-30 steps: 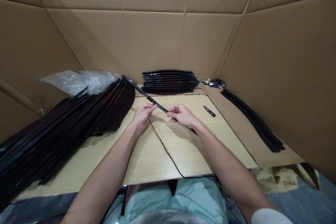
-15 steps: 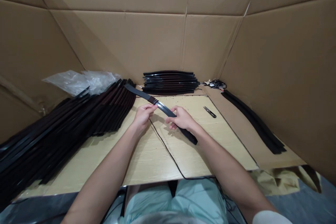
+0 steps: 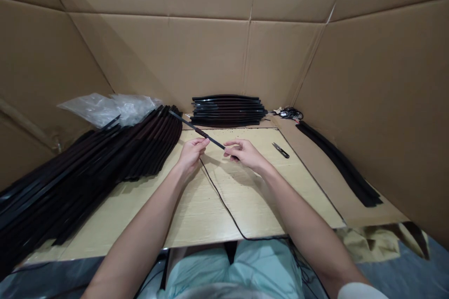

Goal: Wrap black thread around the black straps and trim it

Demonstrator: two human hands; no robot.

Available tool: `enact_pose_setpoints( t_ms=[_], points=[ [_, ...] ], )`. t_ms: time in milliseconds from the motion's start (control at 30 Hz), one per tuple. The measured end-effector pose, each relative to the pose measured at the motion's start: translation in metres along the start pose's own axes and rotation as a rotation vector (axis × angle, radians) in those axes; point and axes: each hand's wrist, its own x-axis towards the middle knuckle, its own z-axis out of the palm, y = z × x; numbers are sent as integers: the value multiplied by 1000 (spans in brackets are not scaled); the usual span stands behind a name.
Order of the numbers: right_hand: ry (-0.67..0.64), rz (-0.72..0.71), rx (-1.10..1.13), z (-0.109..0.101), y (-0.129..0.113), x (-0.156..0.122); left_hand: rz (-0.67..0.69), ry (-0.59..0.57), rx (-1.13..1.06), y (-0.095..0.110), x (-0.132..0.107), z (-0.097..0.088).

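A long, flat black strip, slightly curved, is held up above the table and seen nearly edge-on. A dark brown cord wrapping circles it just beyond my left hand. The fingertips of that hand pinch the strip beside the wrapping. My right hand grips the strip farther down, covering its lower end. From under my left hand a thin dark cord runs down across the table to its front edge.
Many similar strips lie heaped at left beside clear plastic bags. Another stack sits at the back. Thread snips lie on the table's right, near tangled cord ends and black strips. Cardboard walls surround the table.
The strip has been rolled from showing its broad face to showing its narrow edge. My right hand has turned with it; my left hand stays in nearly the same place.
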Motion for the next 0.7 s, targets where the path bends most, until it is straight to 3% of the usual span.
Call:
enact_pose_setpoints(
  t_ms=[400, 700],
  points=[
    [-149, -58, -58, -4, 9, 1, -23, -70, -22, -1, -1, -2],
    [-109, -19, -219, -6, 5, -2, -4, -49, -15, -1, -3, 1]
  ],
)
